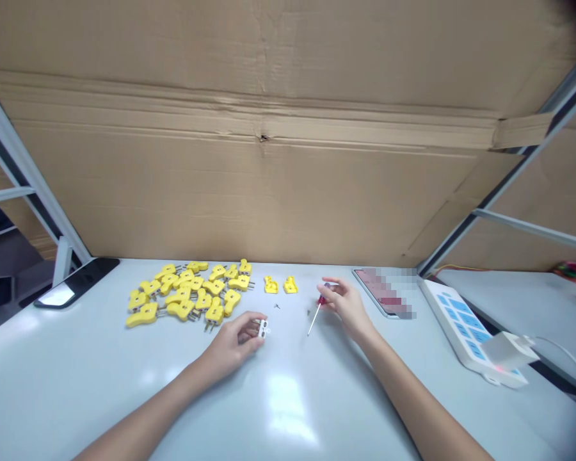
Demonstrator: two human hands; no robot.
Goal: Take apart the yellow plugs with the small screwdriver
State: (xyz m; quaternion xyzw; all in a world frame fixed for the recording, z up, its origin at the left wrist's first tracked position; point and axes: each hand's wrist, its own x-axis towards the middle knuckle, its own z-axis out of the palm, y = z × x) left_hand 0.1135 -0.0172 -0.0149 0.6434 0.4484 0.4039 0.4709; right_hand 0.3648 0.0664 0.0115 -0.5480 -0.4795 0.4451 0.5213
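Observation:
My left hand (235,339) pinches a small white plug core (263,329) with dark openings on its face, held above the table. My right hand (346,306) grips a screwdriver (317,312) by its red handle, its thin metal shaft slanting down to the left. Beyond the hands lie two yellow plug shell halves (271,285), set side by side and apart. Tiny screws (277,306) rest in front of these shells. To the left of my left hand is a loose heap of yellow plugs (185,291) with metal pins.
A phone (384,293) lies beyond my right hand, its screen partly blurred out. Farther right, a white power strip (465,333) holds a charger (507,351) with a cable. Another dark phone-like device (79,282) is at the left edge. Cardboard (269,205) walls off the back.

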